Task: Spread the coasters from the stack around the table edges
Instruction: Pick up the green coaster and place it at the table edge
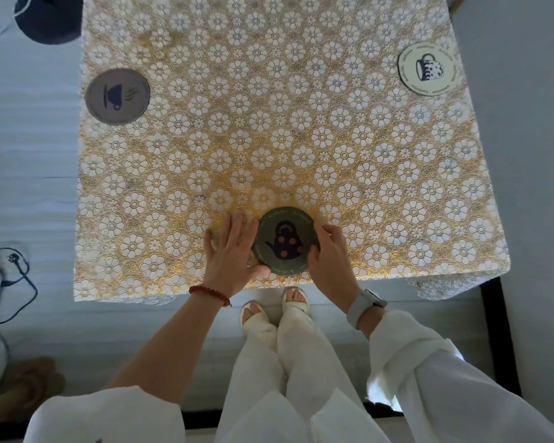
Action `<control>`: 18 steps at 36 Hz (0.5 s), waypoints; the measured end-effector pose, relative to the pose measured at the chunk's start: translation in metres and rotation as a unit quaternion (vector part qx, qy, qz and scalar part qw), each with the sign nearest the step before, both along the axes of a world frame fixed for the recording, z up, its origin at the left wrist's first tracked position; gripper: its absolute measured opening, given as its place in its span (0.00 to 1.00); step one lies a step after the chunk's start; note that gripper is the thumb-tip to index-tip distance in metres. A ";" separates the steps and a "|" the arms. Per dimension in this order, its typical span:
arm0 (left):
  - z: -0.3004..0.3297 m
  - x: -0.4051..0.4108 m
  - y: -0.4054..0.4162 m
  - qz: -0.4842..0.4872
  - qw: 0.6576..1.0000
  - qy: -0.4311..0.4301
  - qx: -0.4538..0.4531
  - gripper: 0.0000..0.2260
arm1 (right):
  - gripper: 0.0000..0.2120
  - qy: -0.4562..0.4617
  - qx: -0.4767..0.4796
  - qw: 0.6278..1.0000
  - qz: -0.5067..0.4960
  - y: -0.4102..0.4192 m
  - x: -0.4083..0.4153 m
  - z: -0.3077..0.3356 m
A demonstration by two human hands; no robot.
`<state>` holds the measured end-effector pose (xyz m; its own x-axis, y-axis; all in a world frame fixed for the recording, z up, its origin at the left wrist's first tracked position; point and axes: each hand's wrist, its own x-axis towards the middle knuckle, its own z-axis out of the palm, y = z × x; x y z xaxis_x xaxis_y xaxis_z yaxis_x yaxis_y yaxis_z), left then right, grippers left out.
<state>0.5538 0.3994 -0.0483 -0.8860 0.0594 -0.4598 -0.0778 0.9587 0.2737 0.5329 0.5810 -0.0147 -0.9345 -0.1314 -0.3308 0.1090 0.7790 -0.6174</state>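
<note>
A green round coaster (284,240) with a dark teapot picture lies near the table's front edge. My left hand (232,252) rests flat beside it, thumb touching its lower left rim. My right hand (331,251) grips its right rim with curled fingers. A grey coaster (117,96) with a steaming cup picture lies at the left edge. A white coaster (428,69) with a blue mug picture lies at the right edge. Whether more coasters lie under the green one I cannot tell.
The table (269,123) wears a gold and white floral cloth. A dark object (50,17) sits beyond the far left corner. A black cable with a plug (16,266) lies on the floor to the left. My feet (275,310) stand by the front edge.
</note>
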 end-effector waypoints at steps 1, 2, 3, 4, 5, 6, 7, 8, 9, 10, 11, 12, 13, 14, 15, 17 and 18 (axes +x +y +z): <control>0.000 0.000 0.000 0.001 1.000 0.001 0.000 0.41 | 0.21 0.000 0.000 1.000 0.000 0.000 0.000 0.000; 0.000 0.000 0.000 0.002 1.000 0.001 -0.001 0.41 | 0.21 -0.001 -0.001 1.000 -0.001 0.000 0.000 0.000; 0.000 0.001 0.000 0.002 1.000 0.000 -0.003 0.41 | 0.21 0.000 -0.002 1.000 -0.002 0.000 -0.001 0.000; 0.000 0.001 0.000 0.002 1.000 -0.001 -0.005 0.41 | 0.20 0.002 -0.001 1.000 -0.002 0.000 -0.001 0.000; 0.000 0.001 0.000 0.001 1.000 -0.002 -0.006 0.41 | 0.20 0.004 0.000 1.000 -0.003 0.000 -0.001 -0.001; 0.001 0.000 0.000 -0.001 1.000 -0.003 -0.007 0.41 | 0.20 0.005 0.002 1.000 -0.004 -0.001 0.000 -0.001; 0.002 0.000 0.001 -0.004 1.000 -0.005 -0.010 0.41 | 0.20 0.006 0.003 1.000 -0.005 -0.001 0.001 -0.001; 0.003 -0.001 0.001 -0.008 1.000 -0.007 -0.013 0.41 | 0.20 0.008 0.005 1.000 -0.006 -0.001 0.002 -0.001; 0.004 -0.001 0.001 -0.010 1.000 -0.009 -0.014 0.41 | 0.20 0.010 0.008 1.000 -0.006 -0.002 0.003 -0.001; 0.004 -0.002 0.001 -0.011 1.000 -0.010 -0.014 0.41 | 0.19 0.013 0.013 1.000 -0.005 -0.002 0.004 -0.001; 0.005 -0.002 0.002 -0.011 1.000 -0.010 -0.014 0.41 | 0.19 0.014 0.019 1.000 -0.003 -0.002 0.005 -0.001; 0.005 -0.002 0.002 -0.011 1.000 -0.011 -0.015 0.41 | 0.19 0.016 0.024 1.000 0.000 -0.003 0.006 -0.001; 0.005 -0.002 0.002 -0.012 1.000 -0.011 -0.016 0.41 | 0.19 0.017 0.029 0.999 0.002 -0.003 0.006 -0.001; 0.006 -0.002 0.002 -0.013 1.000 -0.011 -0.018 0.41 | 0.18 0.016 0.034 0.999 0.004 -0.003 0.006 0.000; 0.005 -0.002 0.002 -0.015 1.000 -0.011 -0.020 0.41 | 0.18 0.014 0.038 0.999 0.005 -0.003 0.006 0.000; 0.005 -0.002 0.001 -0.018 0.999 -0.013 -0.025 0.41 | 0.18 0.015 0.044 0.999 0.007 -0.004 0.006 -0.001; 0.005 -0.002 0.001 -0.020 0.999 -0.014 -0.027 0.41 | 0.17 0.017 0.046 0.999 0.007 -0.004 0.006 -0.001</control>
<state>0.5517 0.4007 -0.0431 -0.8707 0.0683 -0.4871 -0.0462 0.9745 0.2194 0.5392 0.5770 -0.0154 -0.9436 -0.1142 -0.3108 0.0791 0.8337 -0.5465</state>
